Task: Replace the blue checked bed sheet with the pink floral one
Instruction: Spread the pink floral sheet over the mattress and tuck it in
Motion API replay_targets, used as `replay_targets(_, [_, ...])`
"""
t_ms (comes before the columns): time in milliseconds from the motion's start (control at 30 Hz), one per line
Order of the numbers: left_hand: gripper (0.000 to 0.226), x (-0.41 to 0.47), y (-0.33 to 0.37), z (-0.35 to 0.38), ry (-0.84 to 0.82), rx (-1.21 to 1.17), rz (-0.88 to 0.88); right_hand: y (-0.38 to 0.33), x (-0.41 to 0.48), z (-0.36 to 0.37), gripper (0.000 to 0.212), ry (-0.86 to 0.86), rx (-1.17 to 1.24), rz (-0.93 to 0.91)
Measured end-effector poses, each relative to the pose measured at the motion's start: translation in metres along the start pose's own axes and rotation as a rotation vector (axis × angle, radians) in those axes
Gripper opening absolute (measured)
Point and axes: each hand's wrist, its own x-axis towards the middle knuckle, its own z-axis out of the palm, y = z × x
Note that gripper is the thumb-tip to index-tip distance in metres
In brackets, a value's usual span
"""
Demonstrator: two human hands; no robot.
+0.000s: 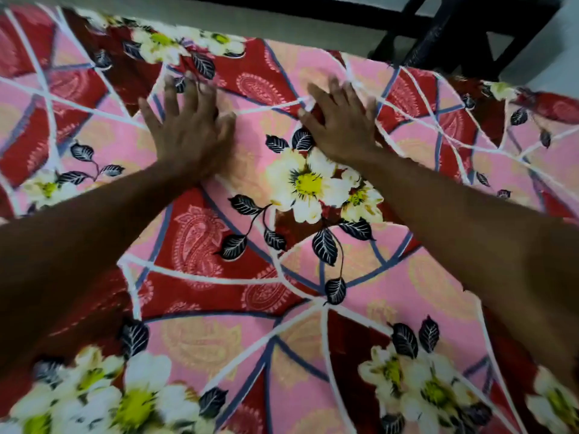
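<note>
The pink and red floral bed sheet [391,277] lies spread flat, filling most of the view. Just beyond its large white central flower [308,183], the left hand [188,130] and right hand [341,126] press down, each grip splayed wide, holding nothing. Farther beyond the flower, the sheet's edge meets what is probably pale floor [282,26], where a black furniture frame [454,36] stands.

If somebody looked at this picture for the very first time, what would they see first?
Probably the bright pink floral sheet filling nearly the whole view, with a big white flower near its middle. Then the left hand and the right hand, both flat on the sheet with fingers spread, just beyond that flower. A dark frame stands at the top right.
</note>
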Motion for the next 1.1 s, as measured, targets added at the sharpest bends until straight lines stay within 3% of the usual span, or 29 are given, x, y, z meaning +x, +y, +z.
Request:
replay_targets(133, [0.068,-0.018,0.08,0.013,0.015,0.055,0.184,0.034,0.047,-0.022,0.064,-0.077,0.051,-0.012])
replay_targets(267, [0.073,-0.025,0.131,0.04,-0.057,0.024,0.097,0.046,0.032,-0.034,0.064,-0.044,0.086,-0.047])
replay_targets(367, [0.077,-0.026,0.136,0.048,-0.032,0.054,0.062,0.062,-0.014,-0.029,0.064,0.029,0.027,-0.124])
replay_targets(467, [0.078,-0.026,0.137,0.044,-0.057,0.061,0.065,0.092,-0.041,-0.025,0.065,-0.013,-0.021,-0.136])
replay_targets(700, [0.071,-0.03,0.155,0.029,-0.111,0.022,-0.012,0.121,-0.014,-0.027,0.068,-0.086,-0.006,-0.083])
replay_targets(833, [0.068,-0.037,0.185,0.031,0.006,-0.037,0.087,0.124,-0.01,-0.033,0.068,-0.089,0.005,-0.061])
replay_targets(1100, [0.066,-0.021,0.237,0.054,-0.04,-0.049,0.129,0.138,-0.004,-0.037,0.062,-0.101,-0.029,-0.134])
